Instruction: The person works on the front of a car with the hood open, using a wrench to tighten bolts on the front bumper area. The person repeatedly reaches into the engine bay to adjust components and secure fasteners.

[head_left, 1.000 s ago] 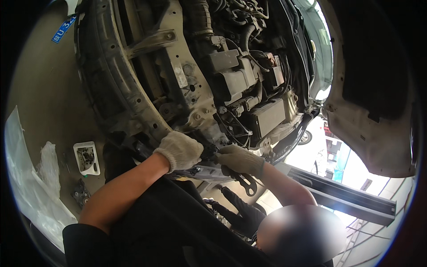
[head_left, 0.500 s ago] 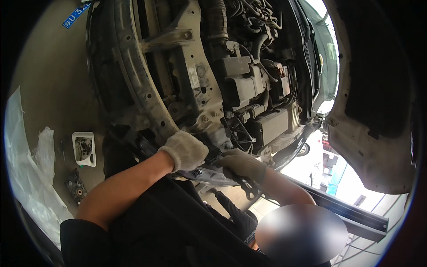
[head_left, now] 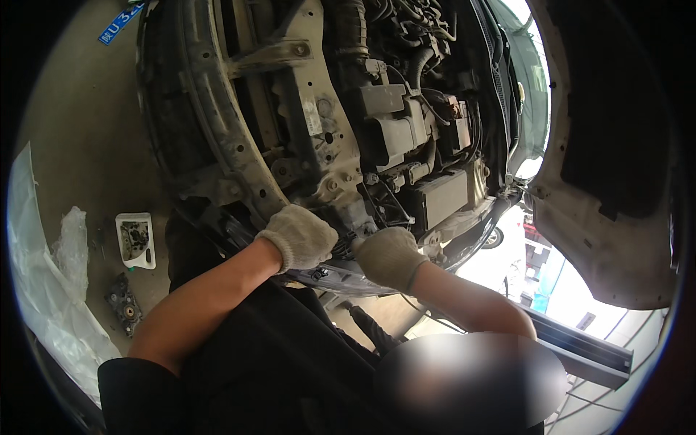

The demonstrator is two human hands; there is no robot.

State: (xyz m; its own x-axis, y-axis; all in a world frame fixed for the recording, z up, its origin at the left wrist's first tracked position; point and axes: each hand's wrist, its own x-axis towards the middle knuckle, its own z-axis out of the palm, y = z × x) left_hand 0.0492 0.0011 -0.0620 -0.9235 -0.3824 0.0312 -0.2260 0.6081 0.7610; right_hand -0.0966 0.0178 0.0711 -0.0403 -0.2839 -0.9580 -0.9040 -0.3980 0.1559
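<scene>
My left hand (head_left: pixel 299 236), in a pale knitted work glove, is closed in a fist at the front corner of an open car bay, beside the end of the curved bumper beam (head_left: pixel 239 148). What it grips, if anything, is hidden. Just to its right my right hand (head_left: pixel 390 259), gloved alike, shows its back with the fingers curled down toward the dark plastic and brackets of the headlamp area (head_left: pixel 351 217). Its fingertips and whatever is in them cannot be seen. A dark trim strip (head_left: pixel 341 280) runs below both hands.
Beyond my right hand lies the black battery box (head_left: pixel 441 199); the raised hood (head_left: pixel 594 239) hangs at right. On the floor at left are a cut-open white jug (head_left: pixel 135 255), a dark metal part (head_left: pixel 125 308) and plastic sheeting (head_left: pixel 43 268). A blurred patch covers the lower right.
My right hand has turned over so its back faces up. The dark metal tool with a holed end that showed below it is out of sight. My left hand has stayed nearly in place.
</scene>
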